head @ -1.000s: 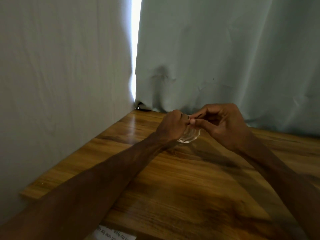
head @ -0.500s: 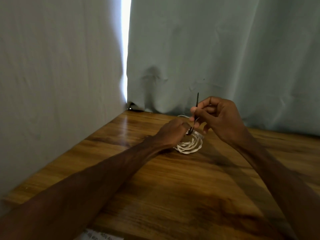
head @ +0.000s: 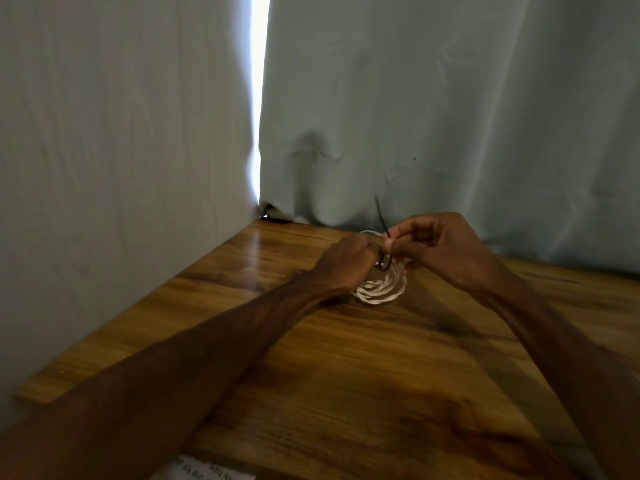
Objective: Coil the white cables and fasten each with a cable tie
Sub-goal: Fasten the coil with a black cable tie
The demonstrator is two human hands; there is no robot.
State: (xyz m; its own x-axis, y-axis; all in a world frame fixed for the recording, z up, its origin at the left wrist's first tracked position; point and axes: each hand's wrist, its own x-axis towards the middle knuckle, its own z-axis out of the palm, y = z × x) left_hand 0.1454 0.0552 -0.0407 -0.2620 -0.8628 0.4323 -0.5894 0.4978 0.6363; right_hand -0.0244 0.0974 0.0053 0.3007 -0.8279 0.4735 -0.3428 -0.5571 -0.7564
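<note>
The right hand (head: 440, 247) is pinching the black cable tie (head: 382, 220) between thumb and forefinger, with the tail pointing up. The left hand (head: 346, 263) is gripping the tie's looped end with tightly curled fingers, just above the coiled white cable (head: 381, 289) lying on the wooden table (head: 311, 358). A printed paper (head: 207, 471) is showing at the near edge, its writing too blurred to read.

The paper sheet (head: 207, 472) at the bottom edge carries printed lines, upside down and cropped. Only "type" is legible, and that uncertainly.
</note>
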